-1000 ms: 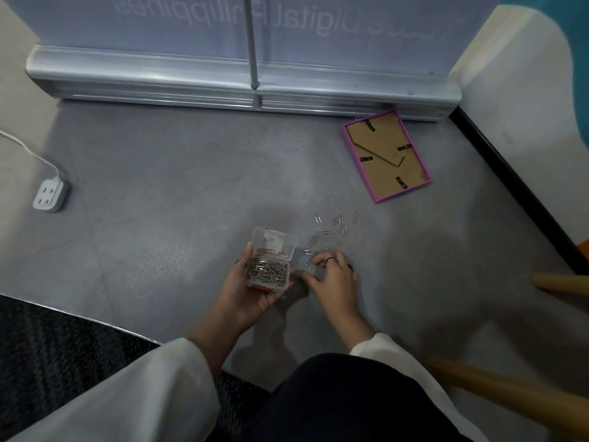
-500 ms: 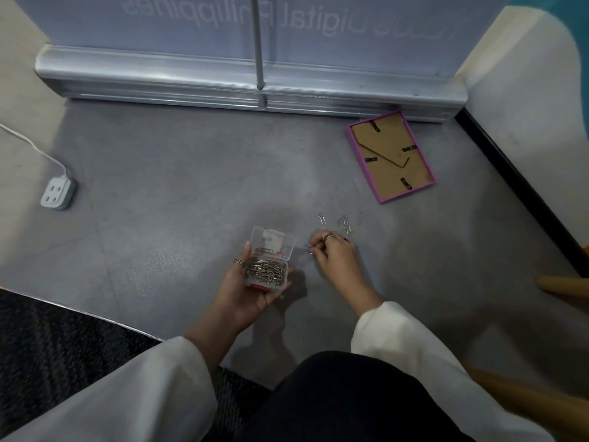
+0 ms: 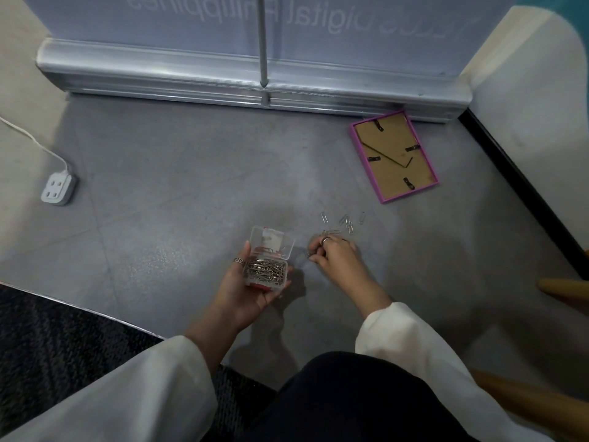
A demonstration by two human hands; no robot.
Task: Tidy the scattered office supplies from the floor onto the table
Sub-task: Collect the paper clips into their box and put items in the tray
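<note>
Right hand [image 3: 334, 256] is down on the grey floor [image 3: 178, 193], fingers curled, pinching a few paper clips [image 3: 309, 254]. At nine o'clock from it, the left hand [image 3: 251, 288] cradles a small clear box [image 3: 267, 272], lid flipped up, packed with silver clips over a red base. Loose clips [image 3: 345, 223] lie scattered at twelve o'clock, just beyond the right hand. Further out at one o'clock, a purple picture frame [image 3: 394, 156] lies face down by the banner stand base [image 3: 223, 81]. White power socket [image 3: 58, 188] sits far off at ten o'clock.
</note>
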